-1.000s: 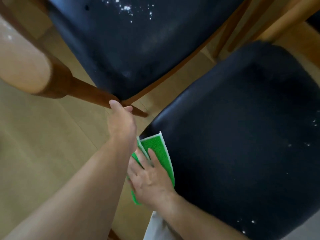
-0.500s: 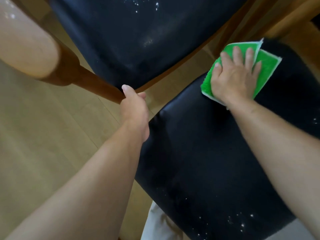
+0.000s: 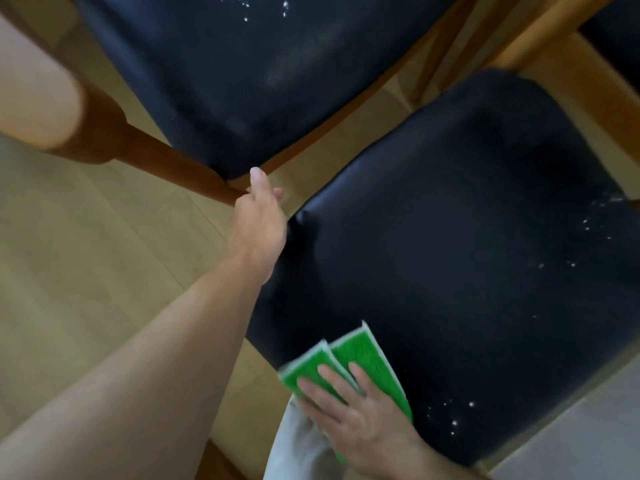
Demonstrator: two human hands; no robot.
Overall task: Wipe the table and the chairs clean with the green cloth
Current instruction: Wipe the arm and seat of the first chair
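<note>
A folded green cloth (image 3: 360, 358) with a white edge lies on the near left edge of a black padded chair seat (image 3: 467, 237). My right hand (image 3: 360, 417) presses flat on the cloth, fingers spread. White crumbs dot the seat's right side (image 3: 585, 223) and near corner (image 3: 453, 422). My left hand (image 3: 259, 226) rests against the seat's far left corner, thumb up; whether it grips the corner is hidden. A second black chair seat (image 3: 242, 81) with white specks stands behind, on a brown wooden frame.
A rounded light wooden chair back or table edge (image 3: 34, 91) fills the upper left. Pale wood floor (image 3: 86, 271) spreads to the left. Wooden legs and rails (image 3: 540, 36) stand at the upper right. Grey flooring (image 3: 588, 441) lies at the lower right.
My right hand has swept the green cloth from the seat's far corner back to its near left edge. My left hand has stayed at the seat's corner.
</note>
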